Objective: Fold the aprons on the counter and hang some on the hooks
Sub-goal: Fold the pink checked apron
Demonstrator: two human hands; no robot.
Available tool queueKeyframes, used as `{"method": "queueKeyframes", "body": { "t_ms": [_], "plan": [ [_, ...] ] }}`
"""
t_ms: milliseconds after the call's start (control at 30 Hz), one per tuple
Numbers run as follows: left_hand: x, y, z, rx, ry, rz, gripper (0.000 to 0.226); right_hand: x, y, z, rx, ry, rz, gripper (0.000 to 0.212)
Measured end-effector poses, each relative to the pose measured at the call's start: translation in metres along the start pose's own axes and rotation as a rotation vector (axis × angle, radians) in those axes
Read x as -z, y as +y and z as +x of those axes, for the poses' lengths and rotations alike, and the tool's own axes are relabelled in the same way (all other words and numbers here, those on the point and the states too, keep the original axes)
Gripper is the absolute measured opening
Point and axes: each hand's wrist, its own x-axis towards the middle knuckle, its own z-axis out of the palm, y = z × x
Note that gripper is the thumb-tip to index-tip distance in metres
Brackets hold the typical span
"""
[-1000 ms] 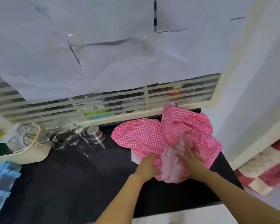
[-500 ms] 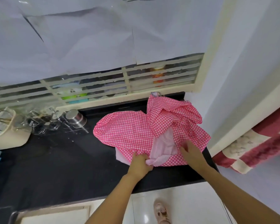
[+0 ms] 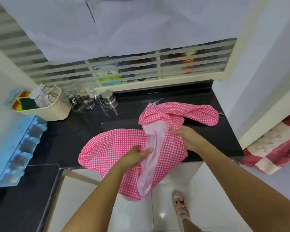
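The pink checked apron (image 3: 117, 144) is lying bunched up on the black worktop (image 3: 74, 131), and its near end is hanging down over the front edge. The left hand (image 3: 132, 158) is pinching the pale inside of the cloth. The right hand (image 3: 189, 138) is gripping the checked part, its fingers (image 3: 175, 132) curling into it. A shiny steel cup (image 3: 110, 99) and a cream basket (image 3: 47, 109) are sitting at the back, well apart from the apron.
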Motion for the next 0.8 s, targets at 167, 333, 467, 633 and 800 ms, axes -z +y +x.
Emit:
{"method": "queueKeyframes", "body": {
  "t_ms": [167, 333, 467, 633, 800],
  "plan": [
    [-0.016, 0.016, -0.033, -0.041, 0.126, -0.537, 0.030, -0.040, -0.030, -0.045, 0.051, -0.190, 0.042, 0.034],
    [0.012, 0.036, -0.039, -0.159, -0.081, -0.984, 0.026, -0.013, -0.054, -0.073, 0.178, 0.059, -0.166, 0.033],
    [0.079, 0.057, -0.030, -0.170, 0.375, -0.949, 0.012, 0.032, -0.075, -0.071, 0.338, 0.553, -0.111, 0.035],
    [0.147, 0.139, -0.041, -0.444, 0.719, -0.357, 0.042, 0.028, -0.119, -0.074, 0.509, 0.543, -0.084, 0.036],
    [0.142, 0.252, -0.110, -1.213, 0.879, -0.009, 0.040, 0.002, -0.194, -0.079, 1.040, 0.411, 0.144, 0.035]
  ]
}}
